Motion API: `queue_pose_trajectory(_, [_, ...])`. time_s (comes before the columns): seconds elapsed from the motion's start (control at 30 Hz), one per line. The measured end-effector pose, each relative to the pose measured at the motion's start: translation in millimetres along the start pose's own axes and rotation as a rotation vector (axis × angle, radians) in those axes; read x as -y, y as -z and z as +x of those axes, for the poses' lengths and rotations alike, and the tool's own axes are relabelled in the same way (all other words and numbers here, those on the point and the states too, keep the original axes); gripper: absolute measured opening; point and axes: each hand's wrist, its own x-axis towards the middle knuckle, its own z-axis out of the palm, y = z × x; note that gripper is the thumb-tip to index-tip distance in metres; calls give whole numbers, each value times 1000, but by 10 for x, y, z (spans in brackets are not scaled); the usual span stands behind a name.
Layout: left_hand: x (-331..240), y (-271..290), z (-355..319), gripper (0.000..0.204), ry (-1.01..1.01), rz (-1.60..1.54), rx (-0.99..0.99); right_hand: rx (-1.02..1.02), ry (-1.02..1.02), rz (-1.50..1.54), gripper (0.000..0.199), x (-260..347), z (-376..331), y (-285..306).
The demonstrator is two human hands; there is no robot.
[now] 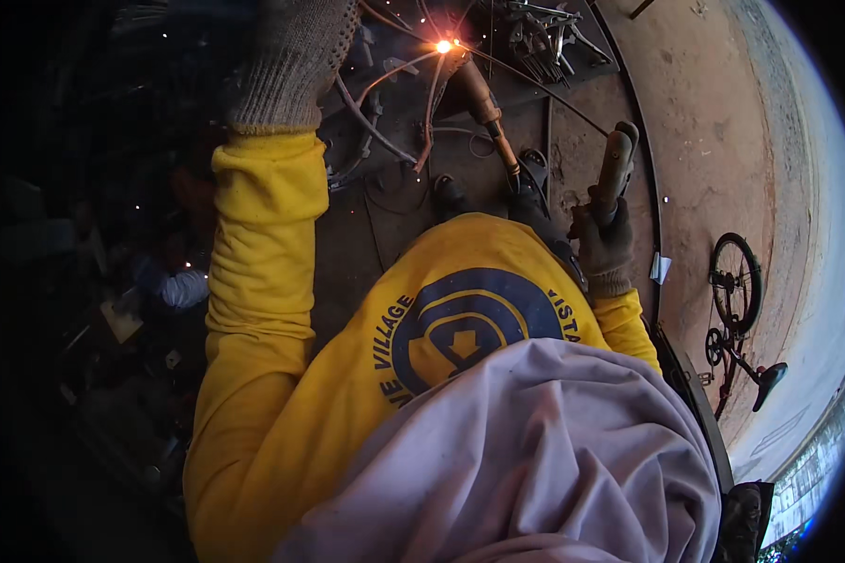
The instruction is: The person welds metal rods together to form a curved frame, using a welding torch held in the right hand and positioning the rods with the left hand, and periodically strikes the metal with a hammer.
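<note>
My right hand [603,239], in a dark knit glove, grips a welding electrode holder [616,164]. From the holder a thin welding rod [535,89] slants up and left to a bright arc [445,46], where sparks fly. Several bent metal bars [429,117] meet at that glowing spot. Just below and right of it a rusty brown tube [480,97] narrows toward my feet. My left hand [296,70], wearing a grey knit glove, reaches to the top edge beside the bars. Its fingers are hidden by shadow and the frame's edge.
A heap of metal pieces [545,38] lies beyond the arc. My shoes [451,195] are under the work. A bicycle [734,324] rests on the bare ground at the right. Dark clutter fills the left side, with a pale bundle [184,289] in it.
</note>
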Motion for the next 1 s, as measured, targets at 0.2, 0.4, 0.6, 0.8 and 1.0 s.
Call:
queue_pose_trajectory(0.2, [-76,-89,-45,22,92,29,-108,27,15,-52,38,-40,-16,5])
queue_pose_trajectory(0.4, [-99,-27,-45,24,48,89,-45,41,-2,-72,39,-21,-10,-12])
queue_pose_trajectory(0.6, [-335,-175,-153,27,121,157,-131,43,-5,-77,39,14,-12,-14])
queue_pose_trajectory(0.8, [-119,-43,-104,21,-2,75,-21,29,70,-43,37,28,-14,-42])
queue_pose_trajectory(1.0, [-72,-28,-41,23,17,188,-40,13,49,-41,39,-9,-7,-69])
